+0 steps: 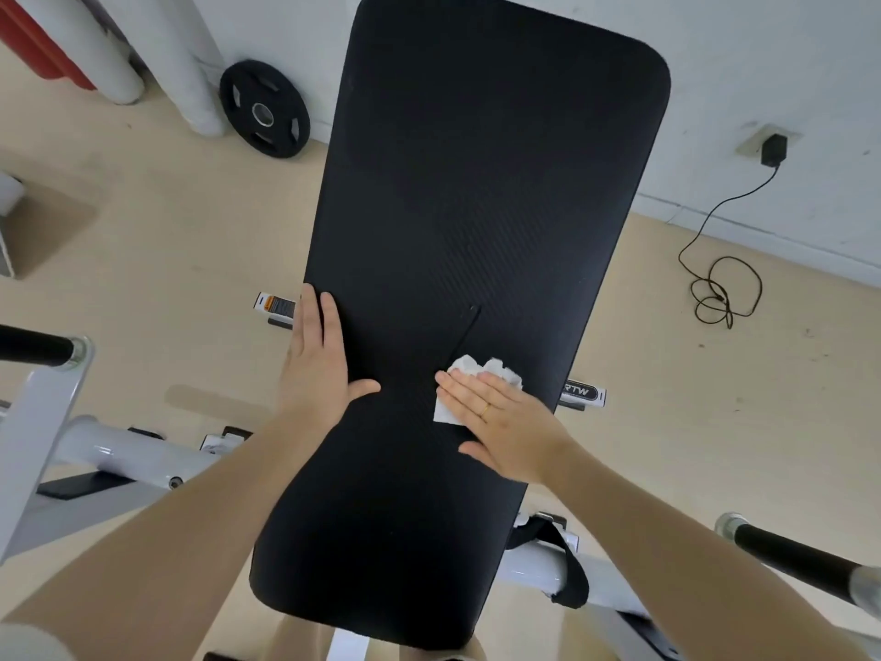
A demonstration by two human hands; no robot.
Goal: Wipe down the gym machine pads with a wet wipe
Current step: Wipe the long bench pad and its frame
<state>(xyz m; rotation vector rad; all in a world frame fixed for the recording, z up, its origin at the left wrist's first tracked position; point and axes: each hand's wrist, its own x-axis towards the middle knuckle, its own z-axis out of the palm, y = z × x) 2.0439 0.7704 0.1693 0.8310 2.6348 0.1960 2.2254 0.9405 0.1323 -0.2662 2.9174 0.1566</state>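
Black and ribbed, a long bench pad (476, 193) fills the middle of the head view, with its far end pointing toward a white wall (763, 88). A thin dark line is seen on the pad just past the wipe.

A white wet wipe (481, 374) is pressed flat on the pad, near its right edge, under the right hand (505, 422). The fingers of that hand are laid out straight and close together on top of the wipe, with the thumb out to the side. Nothing is gripped by them. A gold ring (485, 410) is worn on one finger. The wipe is crumpled, and part of it sticks out past the fingertips.

The left hand (319, 360) is laid flat on the left edge of the pad. Its fingers are straight and together, and its thumb is spread out across the pad. Nothing is held in it.

White metal frame tubes (119, 450) are seen under the pad on both sides. Black bar handles (33, 348) stick out at the left and at the right. The letters "RTW" can be read on a small black label (579, 391) by the right edge of the pad. A white sticker with an orange patch (274, 305) is seen by the left edge, but its words are too small to read.

A black weight plate (264, 109) is leaned against the wall. A black charger (773, 150) is plugged into a wall socket, and its cord (720, 288) lies coiled on the tan floor (167, 231).
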